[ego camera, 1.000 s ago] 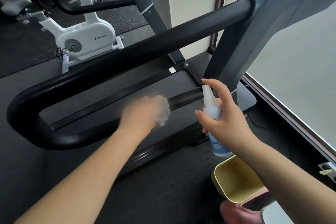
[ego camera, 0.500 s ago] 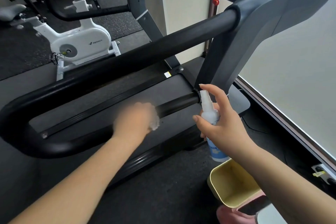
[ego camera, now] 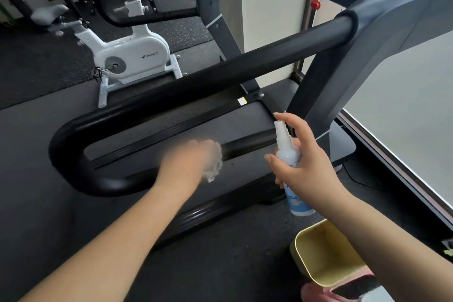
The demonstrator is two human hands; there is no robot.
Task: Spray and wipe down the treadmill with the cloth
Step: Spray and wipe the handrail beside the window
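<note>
- The left hand [ego camera: 186,162], blurred, clutches a white cloth [ego camera: 214,164] against the treadmill's lower black handrail [ego camera: 247,146].
- The right hand [ego camera: 304,162] grips an upright spray bottle [ego camera: 288,154] just beside the cloth, forefinger on its nozzle.

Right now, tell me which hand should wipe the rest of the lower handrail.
The left hand. It already grips the cloth against the lower handrail, so it is probably best placed to slide on along the bar. The right hand is wrapped round the spray bottle, forefinger above the nozzle.
</note>
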